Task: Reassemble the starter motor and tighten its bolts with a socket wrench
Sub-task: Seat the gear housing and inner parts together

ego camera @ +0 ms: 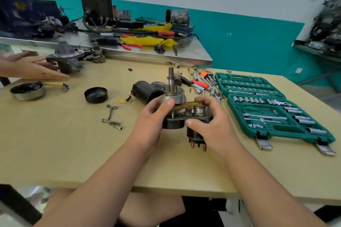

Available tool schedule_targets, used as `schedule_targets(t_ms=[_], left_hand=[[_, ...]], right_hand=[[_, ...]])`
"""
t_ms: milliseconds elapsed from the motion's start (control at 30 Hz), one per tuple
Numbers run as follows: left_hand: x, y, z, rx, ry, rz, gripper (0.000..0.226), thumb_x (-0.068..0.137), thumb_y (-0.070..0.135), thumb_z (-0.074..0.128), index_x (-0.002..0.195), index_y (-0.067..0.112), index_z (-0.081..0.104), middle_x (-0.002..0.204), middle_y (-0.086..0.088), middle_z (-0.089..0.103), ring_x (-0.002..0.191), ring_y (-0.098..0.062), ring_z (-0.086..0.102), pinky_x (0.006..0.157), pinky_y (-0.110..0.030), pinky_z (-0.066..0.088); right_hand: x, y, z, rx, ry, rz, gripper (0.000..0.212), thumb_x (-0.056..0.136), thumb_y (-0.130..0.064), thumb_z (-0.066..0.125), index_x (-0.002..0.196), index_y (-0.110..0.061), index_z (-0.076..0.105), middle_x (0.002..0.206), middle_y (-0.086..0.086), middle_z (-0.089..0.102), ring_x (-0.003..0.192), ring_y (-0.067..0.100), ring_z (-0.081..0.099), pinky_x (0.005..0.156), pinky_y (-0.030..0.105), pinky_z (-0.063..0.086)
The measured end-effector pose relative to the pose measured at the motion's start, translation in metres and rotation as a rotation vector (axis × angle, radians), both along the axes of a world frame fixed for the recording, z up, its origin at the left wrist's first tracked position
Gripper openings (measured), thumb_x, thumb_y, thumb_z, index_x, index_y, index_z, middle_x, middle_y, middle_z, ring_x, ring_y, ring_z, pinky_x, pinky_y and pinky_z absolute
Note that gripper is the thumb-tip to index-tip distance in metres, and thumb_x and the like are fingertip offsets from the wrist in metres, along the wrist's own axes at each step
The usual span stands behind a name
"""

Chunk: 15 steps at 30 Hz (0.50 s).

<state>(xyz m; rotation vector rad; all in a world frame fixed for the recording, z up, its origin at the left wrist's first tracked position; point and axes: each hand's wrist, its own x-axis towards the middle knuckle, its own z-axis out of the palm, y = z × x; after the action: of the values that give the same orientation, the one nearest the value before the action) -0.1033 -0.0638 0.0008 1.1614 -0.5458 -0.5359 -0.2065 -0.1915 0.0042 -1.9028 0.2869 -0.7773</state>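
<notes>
I hold the partly assembled starter motor (175, 118) upright just above the wooden table (73, 153), its shaft (171, 79) pointing up. My left hand (153, 116) grips the left side, thumb on the silver clutch housing. My right hand (208, 118) grips the solenoid side, fingers curled over the brown shift fork (186, 106). The solenoid (196, 137) hangs low with copper terminals showing. A black motor casing (145, 91) lies behind. Long bolts (111, 122) and a black end cap (96, 95) lie to the left.
An open green socket set case (267, 108) lies right, with loose sockets, a ratchet and hex keys (201, 81) behind the motor. Another person's hands (36, 69) touch a starter nose housing (66, 59) at far left. A metal bowl (27, 91) sits near them.
</notes>
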Motion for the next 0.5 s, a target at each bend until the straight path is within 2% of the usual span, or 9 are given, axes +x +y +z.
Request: schedule_targets(t_ms=[100, 167, 233, 267, 367, 433, 500], left_hand=[[-0.007, 0.001, -0.001, -0.176, 0.179, -0.045, 0.074, 0.074, 0.044, 0.07, 0.136, 0.007, 0.052, 0.126, -0.018, 0.065, 0.117, -0.03, 0.063, 0.093, -0.041, 0.055], [-0.009, 0.003, 0.0, -0.257, 0.283, -0.03, 0.077, 0.072, 0.043, 0.075, 0.136, 0.007, 0.051, 0.127, -0.021, 0.064, 0.117, -0.034, 0.062, 0.094, -0.046, 0.054], [-0.005, 0.008, 0.001, -0.342, 0.422, -0.017, 0.066, 0.07, 0.043, 0.079, 0.125, 0.011, 0.061, 0.12, -0.02, 0.068, 0.109, -0.033, 0.067, 0.087, -0.043, 0.058], [-0.002, 0.011, 0.001, -0.365, 0.458, -0.019, 0.057, 0.071, 0.045, 0.075, 0.117, 0.012, 0.067, 0.115, -0.018, 0.07, 0.103, -0.031, 0.069, 0.081, -0.04, 0.06], [0.004, 0.019, 0.0, -0.422, 0.489, -0.074, 0.04, 0.073, 0.044, 0.066, 0.096, 0.014, 0.077, 0.097, -0.013, 0.074, 0.085, -0.024, 0.073, 0.068, -0.033, 0.059], [0.006, 0.022, -0.001, -0.463, 0.523, -0.067, 0.043, 0.065, 0.04, 0.068, 0.096, 0.011, 0.072, 0.088, -0.012, 0.073, 0.077, -0.023, 0.072, 0.063, -0.031, 0.058], [0.007, 0.026, 0.0, -0.475, 0.537, -0.074, 0.042, 0.065, 0.039, 0.063, 0.094, 0.01, 0.071, 0.083, -0.012, 0.073, 0.073, -0.022, 0.072, 0.061, -0.03, 0.058]], right_hand=[[0.013, 0.015, 0.0, 0.164, -0.075, -0.015, 0.051, 0.057, -0.042, 0.073, 0.101, -0.057, 0.054, 0.103, -0.019, 0.063, 0.095, 0.008, 0.065, 0.072, 0.033, 0.059], [0.022, 0.03, -0.003, 0.136, -0.096, -0.033, 0.048, 0.061, -0.042, 0.071, 0.102, -0.058, 0.052, 0.102, -0.026, 0.061, 0.095, 0.002, 0.064, 0.072, 0.023, 0.057], [0.027, 0.045, -0.004, 0.034, -0.074, -0.02, 0.049, 0.067, -0.038, 0.069, 0.106, -0.056, 0.047, 0.1, -0.035, 0.057, 0.093, -0.008, 0.06, 0.066, 0.007, 0.049], [0.028, 0.05, -0.005, -0.005, -0.044, 0.001, 0.048, 0.069, -0.04, 0.068, 0.107, -0.055, 0.044, 0.1, -0.037, 0.055, 0.092, -0.01, 0.059, 0.065, 0.005, 0.046], [0.029, 0.048, 0.001, -0.109, 0.041, 0.069, 0.032, 0.07, -0.054, 0.055, 0.101, -0.055, 0.045, 0.096, -0.031, 0.057, 0.084, -0.003, 0.06, 0.063, 0.012, 0.047], [0.031, 0.04, 0.013, -0.103, 0.033, 0.087, 0.023, 0.07, -0.054, 0.05, 0.092, -0.05, 0.055, 0.088, -0.021, 0.063, 0.075, 0.001, 0.061, 0.06, 0.015, 0.047], [0.037, 0.035, 0.024, -0.105, 0.003, 0.059, 0.019, 0.071, -0.05, 0.052, 0.085, -0.041, 0.062, 0.078, -0.017, 0.064, 0.069, -0.001, 0.058, 0.057, 0.012, 0.045]])
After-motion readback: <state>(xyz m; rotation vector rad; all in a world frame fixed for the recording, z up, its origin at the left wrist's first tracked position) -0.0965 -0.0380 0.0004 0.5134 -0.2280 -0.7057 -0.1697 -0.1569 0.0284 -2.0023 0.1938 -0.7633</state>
